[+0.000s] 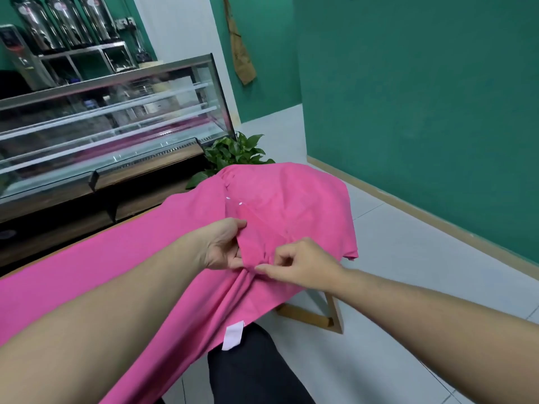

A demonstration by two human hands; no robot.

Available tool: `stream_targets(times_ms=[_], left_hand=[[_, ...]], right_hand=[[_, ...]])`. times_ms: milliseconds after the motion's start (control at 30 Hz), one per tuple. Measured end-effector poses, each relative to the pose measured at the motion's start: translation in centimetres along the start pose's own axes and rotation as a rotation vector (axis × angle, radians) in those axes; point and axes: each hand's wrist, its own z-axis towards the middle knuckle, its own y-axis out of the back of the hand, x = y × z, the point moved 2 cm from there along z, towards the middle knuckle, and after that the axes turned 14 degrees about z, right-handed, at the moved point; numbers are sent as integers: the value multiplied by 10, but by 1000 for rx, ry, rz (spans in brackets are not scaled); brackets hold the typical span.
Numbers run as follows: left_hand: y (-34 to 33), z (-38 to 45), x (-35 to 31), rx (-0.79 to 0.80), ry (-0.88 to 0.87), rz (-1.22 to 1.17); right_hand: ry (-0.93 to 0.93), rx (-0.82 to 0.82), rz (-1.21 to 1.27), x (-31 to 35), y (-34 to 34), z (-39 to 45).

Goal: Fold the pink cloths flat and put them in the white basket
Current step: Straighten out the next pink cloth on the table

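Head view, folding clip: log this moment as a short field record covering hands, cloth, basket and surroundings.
left hand: left hand grips a bunched fold of the pink cloth
right hand: right hand pinches the same gather from the other side
cloth state: spread over the table, unfolded, one end hanging off the edge; white label at the near hem
basket: no white basket in view
surroundings: glass display case at left, potted plant behind the cloth, green wall at right

Bare forearms, no sleeves visible; dark, probably black trousers point(250, 371) below.
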Motion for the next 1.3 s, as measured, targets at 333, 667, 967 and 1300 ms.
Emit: stream_targets(times_ms=[333, 667, 967, 1300], left_hand=[[-10, -40, 4, 64, -133, -354], [0, -37, 6, -83, -163, -325], [1, -17, 3, -238, -165, -50], [-31, 16, -2, -234, -237, 43]], right_hand=[[1, -240, -208, -1, -30, -2], [22, -400, -202, 0, -18, 10], [39, -311, 130, 6, 16, 3], [-295, 1, -82, -49, 33, -17]])
